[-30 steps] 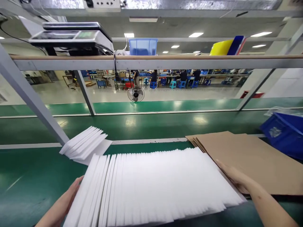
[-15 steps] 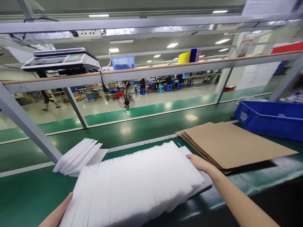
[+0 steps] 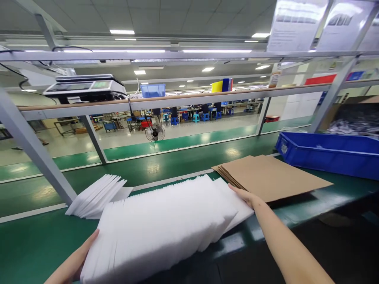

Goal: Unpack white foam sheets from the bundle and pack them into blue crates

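A long row of white foam sheets (image 3: 160, 221) leans on edge across the green work surface in front of me. My left hand (image 3: 89, 244) presses against the row's left end, its fingers partly hidden behind the foam. At the other end, my right hand (image 3: 242, 195) grips the outermost foam sheet (image 3: 231, 201), which lies at a flatter slant than the rest. The row is held between both hands. Behind its left end, a smaller fanned bunch of foam sheets (image 3: 97, 197) leans by a grey metal post.
Brown cardboard sheets (image 3: 272, 177) lie stacked right of my right hand, with a blue plastic bin (image 3: 331, 154) beyond. A digital scale (image 3: 85, 88) and a light-blue basket (image 3: 153, 90) stand on the shelf (image 3: 189, 101). A slanted grey post (image 3: 38, 150) rises at left.
My view has tilted up. The right end of the row has come inward with my right hand, and more of the outermost sheet shows. My left hand stays at the left end.
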A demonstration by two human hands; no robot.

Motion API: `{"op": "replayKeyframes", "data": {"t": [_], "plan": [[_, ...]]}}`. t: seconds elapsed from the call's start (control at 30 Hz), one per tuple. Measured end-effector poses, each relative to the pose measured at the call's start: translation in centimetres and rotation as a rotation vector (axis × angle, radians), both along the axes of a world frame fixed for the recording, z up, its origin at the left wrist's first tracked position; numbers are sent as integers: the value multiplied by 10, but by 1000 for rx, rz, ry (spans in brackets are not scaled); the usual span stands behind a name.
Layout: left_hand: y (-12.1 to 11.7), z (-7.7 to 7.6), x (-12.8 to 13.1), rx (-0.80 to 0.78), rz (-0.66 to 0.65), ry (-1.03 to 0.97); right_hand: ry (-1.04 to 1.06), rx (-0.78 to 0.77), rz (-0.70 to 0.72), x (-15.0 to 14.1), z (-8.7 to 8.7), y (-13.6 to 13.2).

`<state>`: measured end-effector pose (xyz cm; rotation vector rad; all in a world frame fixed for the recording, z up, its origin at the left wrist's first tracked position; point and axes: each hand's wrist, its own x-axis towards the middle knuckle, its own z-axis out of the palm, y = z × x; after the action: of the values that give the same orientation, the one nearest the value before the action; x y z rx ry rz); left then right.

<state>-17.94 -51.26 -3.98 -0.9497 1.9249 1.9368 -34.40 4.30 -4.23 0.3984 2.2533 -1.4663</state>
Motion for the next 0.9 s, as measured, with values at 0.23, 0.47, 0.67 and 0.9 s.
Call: {"op": "replayKeyframes", "data": {"t": [0.23, 0.47, 0.67, 0.9], "plan": [[-12, 23, 4, 7, -98, -19, -11, -22, 262, -10, 48, -36], [-10, 40, -10, -48, -82, -143, -129, -168, 425, -2, 23, -73], [-12, 31, -28, 163, -91, -233, -265, -396, 399, -3, 10, -75], [-7, 53, -19, 422, 210, -67, -171, -343, 341, -29, 27, -66]]}}
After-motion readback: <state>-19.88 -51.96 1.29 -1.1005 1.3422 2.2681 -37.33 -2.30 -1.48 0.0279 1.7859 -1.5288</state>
